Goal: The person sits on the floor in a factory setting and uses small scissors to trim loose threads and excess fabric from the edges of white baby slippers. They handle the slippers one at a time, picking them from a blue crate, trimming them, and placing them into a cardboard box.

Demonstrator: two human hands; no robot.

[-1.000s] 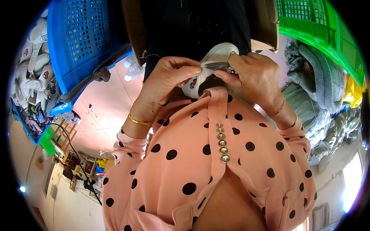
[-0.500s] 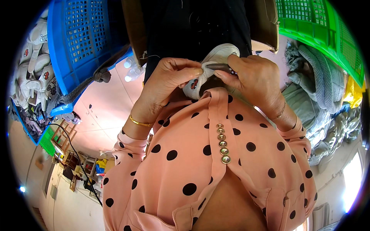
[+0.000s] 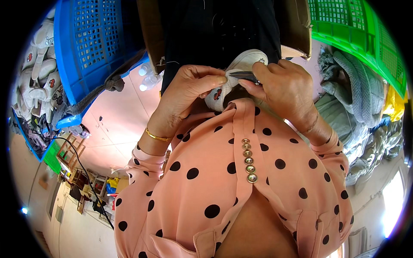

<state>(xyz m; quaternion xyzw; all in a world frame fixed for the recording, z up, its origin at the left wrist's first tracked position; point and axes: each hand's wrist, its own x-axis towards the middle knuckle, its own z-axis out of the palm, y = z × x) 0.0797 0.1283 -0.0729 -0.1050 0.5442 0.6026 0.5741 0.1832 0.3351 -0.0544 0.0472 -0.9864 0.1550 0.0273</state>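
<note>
My left hand [image 3: 193,86] grips a small white shoe [image 3: 248,59] with a red print on its upper, pinching the upper between thumb and fingers. My right hand [image 3: 284,90] holds a small dark metal tool [image 3: 243,76], probably snips, with its tip against the shoe's upper edge. The two hands meet just above my pink polka-dot blouse [image 3: 241,172]. A gold bangle [image 3: 155,136] sits on my left wrist. Most of the shoe's upper is hidden behind my fingers.
A blue plastic crate [image 3: 90,43] stands at the upper left, with a pile of several white shoes [image 3: 41,77] beside it. A green crate [image 3: 352,30] is at the upper right above grey cloth [image 3: 352,94]. Black fabric [image 3: 219,30] and a cardboard box [image 3: 297,26] lie ahead.
</note>
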